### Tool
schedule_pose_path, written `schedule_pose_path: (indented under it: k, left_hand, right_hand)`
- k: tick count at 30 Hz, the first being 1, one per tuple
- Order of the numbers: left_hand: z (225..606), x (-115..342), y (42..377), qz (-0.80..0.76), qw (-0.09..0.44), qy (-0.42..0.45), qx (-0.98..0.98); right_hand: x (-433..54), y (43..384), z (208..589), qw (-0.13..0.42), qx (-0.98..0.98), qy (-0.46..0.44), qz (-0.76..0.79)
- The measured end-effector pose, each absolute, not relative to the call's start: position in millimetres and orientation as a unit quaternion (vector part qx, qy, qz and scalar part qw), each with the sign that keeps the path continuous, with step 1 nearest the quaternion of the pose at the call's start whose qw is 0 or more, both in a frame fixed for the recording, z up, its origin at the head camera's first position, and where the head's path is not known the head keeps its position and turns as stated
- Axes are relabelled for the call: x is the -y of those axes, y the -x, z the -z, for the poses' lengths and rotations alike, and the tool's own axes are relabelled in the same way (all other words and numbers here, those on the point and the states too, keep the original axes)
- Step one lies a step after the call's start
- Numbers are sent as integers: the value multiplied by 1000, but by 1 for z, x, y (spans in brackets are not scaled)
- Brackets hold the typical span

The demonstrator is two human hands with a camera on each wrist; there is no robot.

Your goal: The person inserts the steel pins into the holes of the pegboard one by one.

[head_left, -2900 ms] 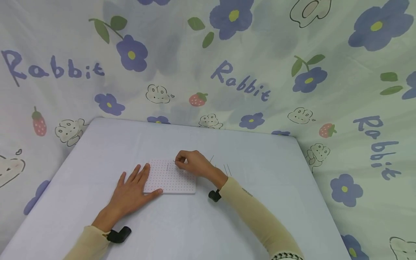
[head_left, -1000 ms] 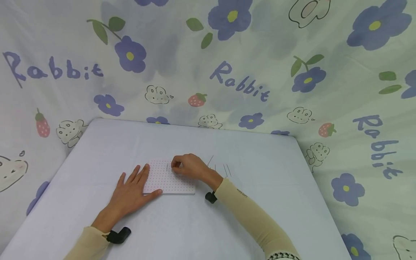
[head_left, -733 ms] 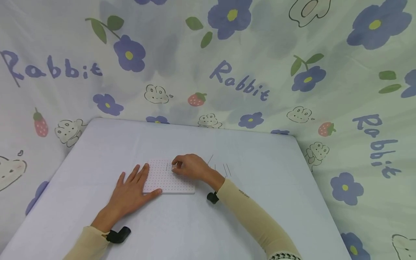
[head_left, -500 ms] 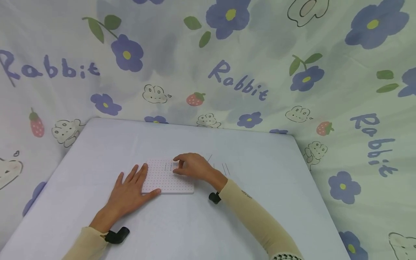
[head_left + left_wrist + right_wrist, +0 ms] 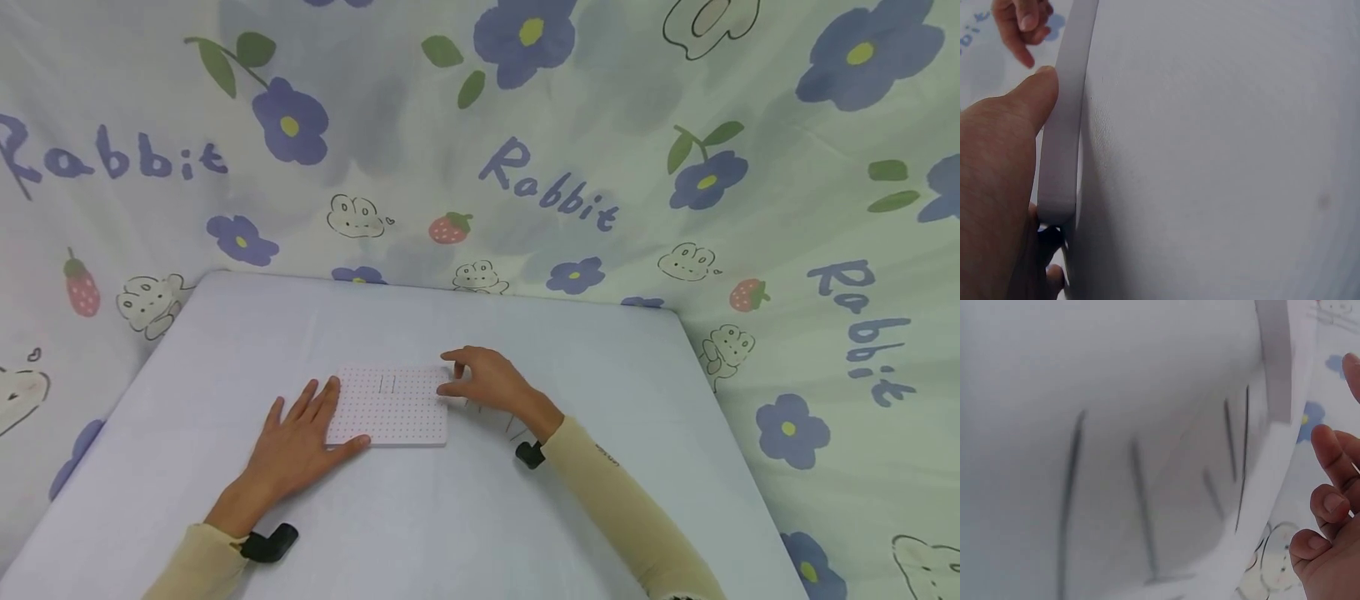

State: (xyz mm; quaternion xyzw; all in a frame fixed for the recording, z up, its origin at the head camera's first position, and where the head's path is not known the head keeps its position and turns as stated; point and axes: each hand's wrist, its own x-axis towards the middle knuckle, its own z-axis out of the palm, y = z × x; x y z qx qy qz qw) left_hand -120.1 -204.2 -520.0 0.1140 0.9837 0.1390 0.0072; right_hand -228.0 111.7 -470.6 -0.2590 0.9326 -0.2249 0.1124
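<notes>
A white board (image 5: 386, 421) with rows of small dots lies on the table. Two thin dark sticks, the left stick (image 5: 381, 384) and the right stick (image 5: 393, 384), show side by side near its far edge. My left hand (image 5: 288, 446) rests spread at the board's left side, its thumb (image 5: 1038, 94) along the near edge. Beyond the board's right edge, my right hand (image 5: 487, 382) is raised over the table, thumb and index finger apart with nothing between them. Below it lie several more thin dark sticks (image 5: 1144, 506), partly hidden by the hand in the head view.
A white cloth covers the table (image 5: 420, 517). Behind and beside it hangs a curtain (image 5: 405, 117) printed with flowers, rabbits and strawberries. Each wrist carries a black camera, the left camera (image 5: 270, 543) and the right camera (image 5: 529, 454).
My right hand has let go of the second stick, which now shows on the board beside the first. Its fingers have parted and it has moved right, off the board. My left hand stays put.
</notes>
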Motion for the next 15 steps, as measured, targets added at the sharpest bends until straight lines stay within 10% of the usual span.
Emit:
schedule_pose_path:
  k: [15]
  left_hand:
    - [518, 203, 120, -143, 9, -114, -983]
  right_hand:
    - [-204, 222, 486, 97, -946, 164, 261]
